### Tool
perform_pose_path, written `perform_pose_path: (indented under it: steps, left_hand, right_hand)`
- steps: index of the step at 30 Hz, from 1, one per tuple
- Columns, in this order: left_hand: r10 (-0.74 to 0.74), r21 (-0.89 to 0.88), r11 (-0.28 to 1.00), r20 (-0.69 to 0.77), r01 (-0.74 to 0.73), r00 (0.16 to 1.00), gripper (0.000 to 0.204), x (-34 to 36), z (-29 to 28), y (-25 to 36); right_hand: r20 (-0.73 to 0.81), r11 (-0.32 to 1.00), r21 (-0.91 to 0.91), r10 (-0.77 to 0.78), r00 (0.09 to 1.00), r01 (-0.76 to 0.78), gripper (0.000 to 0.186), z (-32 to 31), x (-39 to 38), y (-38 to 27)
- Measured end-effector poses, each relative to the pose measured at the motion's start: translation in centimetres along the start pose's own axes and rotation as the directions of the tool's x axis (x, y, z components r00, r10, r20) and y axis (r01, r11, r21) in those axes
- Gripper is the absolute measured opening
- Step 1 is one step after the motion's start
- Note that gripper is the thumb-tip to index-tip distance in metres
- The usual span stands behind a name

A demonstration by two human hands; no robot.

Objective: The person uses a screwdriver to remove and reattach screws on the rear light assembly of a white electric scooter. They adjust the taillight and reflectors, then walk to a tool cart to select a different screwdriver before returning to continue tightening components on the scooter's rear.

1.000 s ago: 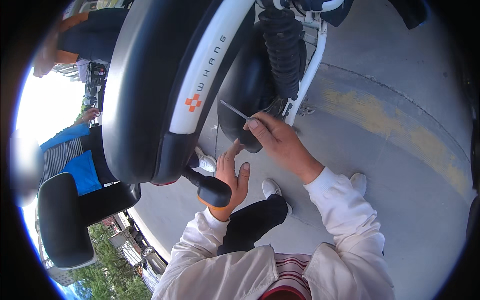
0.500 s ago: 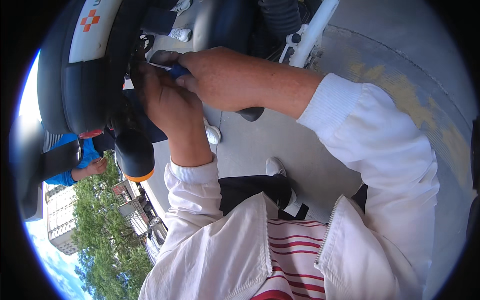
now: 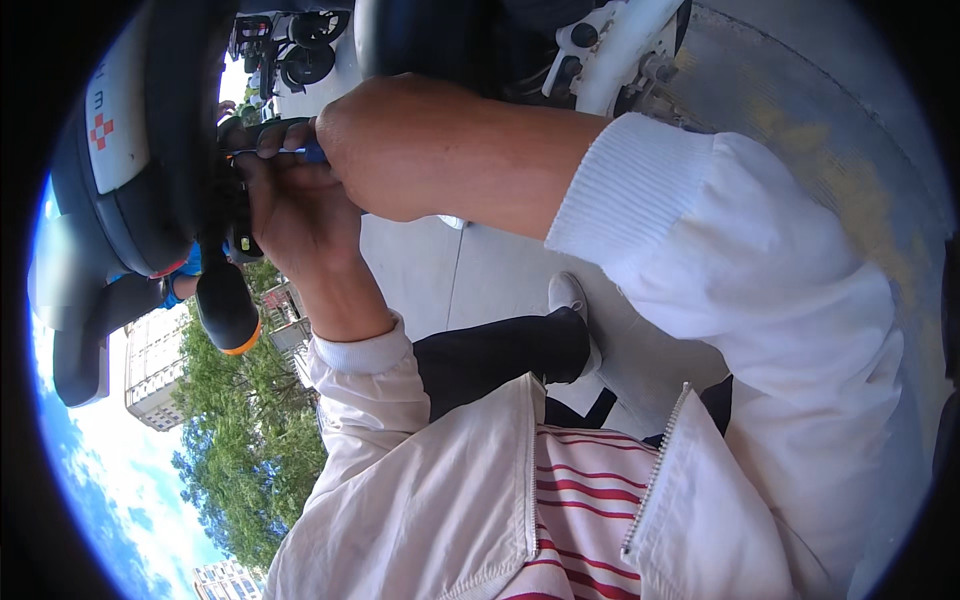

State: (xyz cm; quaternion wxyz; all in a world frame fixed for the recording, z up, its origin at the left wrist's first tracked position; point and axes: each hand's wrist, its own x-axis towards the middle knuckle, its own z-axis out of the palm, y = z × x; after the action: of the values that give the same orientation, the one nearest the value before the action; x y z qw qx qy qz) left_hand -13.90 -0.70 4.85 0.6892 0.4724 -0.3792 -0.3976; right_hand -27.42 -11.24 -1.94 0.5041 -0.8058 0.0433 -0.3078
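In my right hand [image 3: 375,140] is a screwdriver [image 3: 314,152] with a blue handle, its thin metal shaft pointing left toward the dark underside of a scooter [image 3: 135,125]. My left hand [image 3: 312,220] is raised palm toward me beside the shaft. Its fingers are curled up against the dark parts under the scooter's tail, close to the screwdriver's tip. What those fingers grip, and where the tip sits, is hidden in shadow. Just below the left fingers hangs a black turn signal [image 3: 225,305] with an orange lens.
A dark wheel [image 3: 425,40] and a pale metal frame arm [image 3: 620,60] lie beyond my right forearm. Other bikes [image 3: 305,55] stand farther off. Part of a person in blue [image 3: 185,285] shows behind the scooter. Grey pavement [image 3: 415,275] lies beneath.
My view has shifted, and both hands now appear farther left, with the screwdriver still in my right hand. The person's shoes near the top have left view; parked bikes show there.
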Motion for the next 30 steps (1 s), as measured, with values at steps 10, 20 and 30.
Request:
perform_pose_path:
  steps: [10, 20, 30]
  left_hand:
    - [-0.134, 0.026, 0.990, -0.076, 0.136, 0.988, 0.029, 1.4, -1.2, 1.3]
    - [-0.142, 0.017, 0.990, -0.052, 0.143, 0.988, 0.023, 3.1, -1.0, 1.4]
    - [0.126, 0.160, 0.979, 0.025, -0.129, 0.992, 0.022, 3.4, 0.5, 0.1]
  right_hand:
    - [-0.178, 0.996, 0.089, 0.003, 0.984, 0.013, 0.013, -0.2, -0.6, 0.8]
    - [-0.324, 0.994, 0.097, -0.018, 0.946, 0.052, 0.008, -0.5, 0.1, 0.7]
    - [-0.220, 0.999, 0.031, 0.041, 0.975, -0.035, 0.017, -0.9, 2.5, -0.5]
